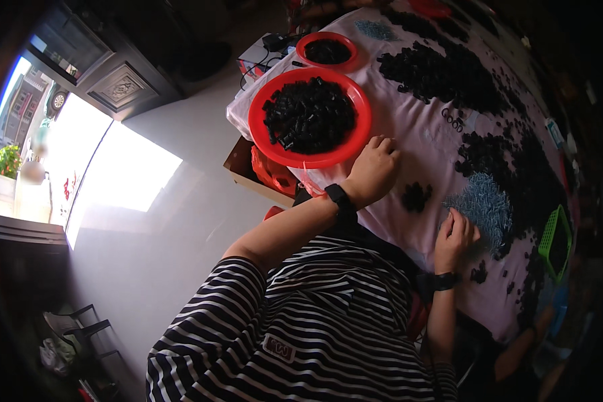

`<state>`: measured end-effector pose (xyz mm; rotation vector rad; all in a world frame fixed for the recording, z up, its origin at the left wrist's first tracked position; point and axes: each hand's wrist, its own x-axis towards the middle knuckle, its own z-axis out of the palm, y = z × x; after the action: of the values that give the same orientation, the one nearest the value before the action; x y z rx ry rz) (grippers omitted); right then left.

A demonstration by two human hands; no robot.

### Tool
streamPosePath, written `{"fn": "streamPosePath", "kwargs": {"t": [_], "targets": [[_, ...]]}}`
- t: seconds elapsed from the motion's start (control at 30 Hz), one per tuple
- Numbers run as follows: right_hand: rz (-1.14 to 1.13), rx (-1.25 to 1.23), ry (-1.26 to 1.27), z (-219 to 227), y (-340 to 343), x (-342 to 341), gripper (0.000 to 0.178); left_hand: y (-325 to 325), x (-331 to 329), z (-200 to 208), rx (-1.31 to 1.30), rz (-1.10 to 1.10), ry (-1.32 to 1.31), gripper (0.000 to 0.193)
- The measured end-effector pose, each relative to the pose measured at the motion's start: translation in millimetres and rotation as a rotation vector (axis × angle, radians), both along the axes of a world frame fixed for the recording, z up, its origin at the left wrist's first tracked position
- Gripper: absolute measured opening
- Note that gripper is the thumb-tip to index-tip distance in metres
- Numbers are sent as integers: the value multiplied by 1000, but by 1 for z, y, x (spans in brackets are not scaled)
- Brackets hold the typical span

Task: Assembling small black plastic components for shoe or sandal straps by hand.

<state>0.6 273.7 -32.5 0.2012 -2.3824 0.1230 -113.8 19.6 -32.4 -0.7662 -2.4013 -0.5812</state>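
Note:
My left hand (376, 171) is closed, its fingers curled down next to the right rim of a large red basin (257, 134). Small black plastic pieces (309, 115) are heaped in that basin. What the left fingers hold, if anything, is hidden. Farther right, my right hand (453, 242) rests at the near-left edge of a pile of thin blue-grey pin-like pieces (486, 208). Its fingers are bent together, and anything between them is too small to make out. A little cluster of black pieces (417, 197) lies on the pink cloth between my hands.
A smaller red basin (302, 48) of black pieces stands behind the large one. Loose black pieces (442, 74) spread across the far and right parts of the cloth-covered table (398, 231). A green basket (548, 244) stands at right, near another person's arm (516, 355). An open cardboard box (238, 164) sits below the table's left edge.

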Motion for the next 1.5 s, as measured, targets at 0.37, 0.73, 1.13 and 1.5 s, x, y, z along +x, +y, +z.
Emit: {"fn": "streamPosePath", "kwargs": {"t": [0.37, 0.73, 1.13, 1.5], "targets": [[-14, -43, -10, 1, -1, -1, 12, 9, 4, 8, -148, 16, -193, 22], [-7, -59, -28, 2, 0, 1, 13, -10, 38, 61, 324, -151, -522, 17], [155, -633, -295, 84, -50, 33, 11, -27, 104, 56, 1295, -740, -1740, 35], [376, -602, -372, 107, -91, 39, 14, -26, 111, 50, 1271, -661, -1604, 29]]}}
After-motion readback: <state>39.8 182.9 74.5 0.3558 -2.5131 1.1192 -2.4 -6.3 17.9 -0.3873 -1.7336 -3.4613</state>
